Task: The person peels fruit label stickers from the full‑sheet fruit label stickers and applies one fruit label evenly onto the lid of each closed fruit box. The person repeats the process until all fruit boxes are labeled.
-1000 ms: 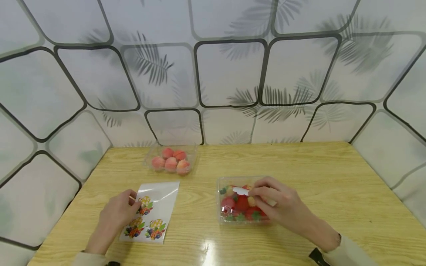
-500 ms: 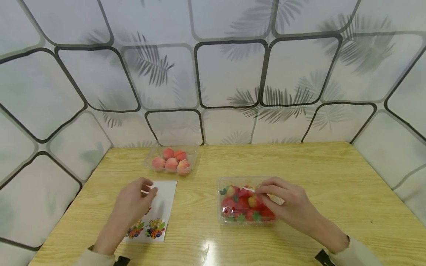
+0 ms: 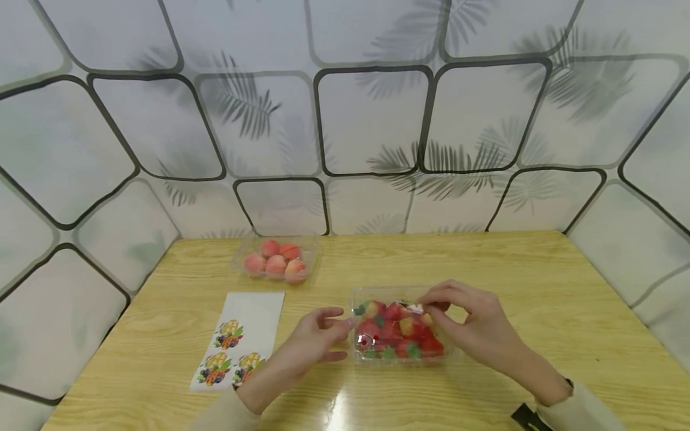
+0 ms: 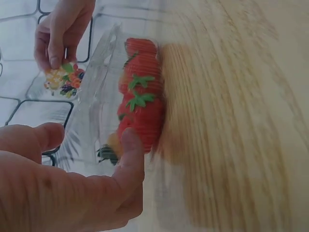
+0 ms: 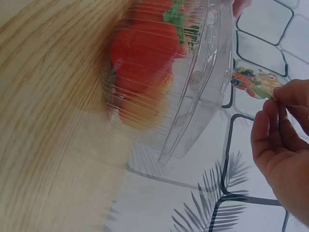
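Note:
A clear plastic clamshell box [image 3: 385, 292] with red strawberries [image 4: 145, 116] and a few yellowish fruits inside stands on the table, its lid down. Over the lid's right half, my right hand [image 3: 480, 317] pinches a fruit-print sticker [image 5: 256, 83] by its edge between thumb and fingertips. In the right wrist view the sticker's far edge comes right up to the lid. My left hand [image 3: 309, 341] is at the box's left side, fingers spread apart, fingertips right at the wall. It holds nothing.
Left of the box lies a white sticker sheet [image 3: 259, 311] with several fruit-print stickers, partly covered by the left forearm. Behind it, a second clear box [image 3: 314, 245] holds several peaches [image 3: 275, 266]. A patterned wall [image 3: 372, 203] rises along the table's back edge.
My left hand has left the sticker sheet and moved right to the box's left side. The sticker in my right hand has tilted and now shows its printed face.

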